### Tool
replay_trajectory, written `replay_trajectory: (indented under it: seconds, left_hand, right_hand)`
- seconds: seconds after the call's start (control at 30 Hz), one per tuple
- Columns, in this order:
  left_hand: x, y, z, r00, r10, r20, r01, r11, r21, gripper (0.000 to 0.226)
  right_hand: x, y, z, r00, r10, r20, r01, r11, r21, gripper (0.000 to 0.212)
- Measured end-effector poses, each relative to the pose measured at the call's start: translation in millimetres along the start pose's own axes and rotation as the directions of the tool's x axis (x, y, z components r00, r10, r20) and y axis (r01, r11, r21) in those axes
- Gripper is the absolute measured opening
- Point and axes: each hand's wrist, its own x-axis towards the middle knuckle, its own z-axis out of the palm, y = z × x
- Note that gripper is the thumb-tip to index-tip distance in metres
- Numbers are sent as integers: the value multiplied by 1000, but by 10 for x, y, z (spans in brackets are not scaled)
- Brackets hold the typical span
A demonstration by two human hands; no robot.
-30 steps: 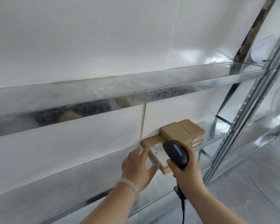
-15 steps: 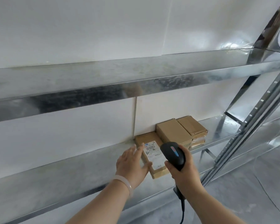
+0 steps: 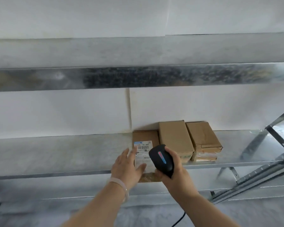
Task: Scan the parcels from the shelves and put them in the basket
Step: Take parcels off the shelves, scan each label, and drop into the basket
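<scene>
Labelled parcel (image 3: 145,136) overhanging shelf (image 3: 56,154) lip, left hand (image 3: 126,167) flat on it, right hand (image 3: 174,171) gripping scanner (image 3: 161,158)

White shipping label (image 3: 143,153) on top of the flat parcel (image 3: 145,136), leftmost box on the shelf (image 3: 56,153). Label's 11 o'clock corner: blue strip (image 3: 137,142), print too small to read. Below it, one line of big chars, approx. "33D 05 A66"; blurred, not certain. Under that a wide barcode (image 3: 143,147), then rows of small txt, illegible. The scanner (image 3: 161,158), gripped by the right hand (image 3: 174,171), covers the 4 o'clock corner. The left hand (image 3: 126,167) lies flat over the 8 o'clock part. The middle parcel (image 3: 175,138) has green print (image 3: 185,157) on its front face at 5 o'clock, unreadable.
</scene>
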Motion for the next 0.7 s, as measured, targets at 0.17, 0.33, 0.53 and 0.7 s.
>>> replay_trajectory:
  seconds: [0.17,0.33,0.53,0.7]
  left_hand:
    - [85,7,169,996,-87,25,87,996,-21,77]
    - [169,0,255,996,-87,3,86,994,-72,79]
    - [171,-9,372,991,-120,-67,81,902,-423,80]
    - [147,-115,190,996,-87,-33,54,832,-552,81]
  right_hand:
    - [48,108,20,994,-85,70,88,995,-37,74]
    - [111,153,34,992,-94,83,101,991,-92,72]
    - [159,199,75,993,-91,78,95,994,-47,71]
    - [150,165,117,998,-53,37,51,997,51,75]
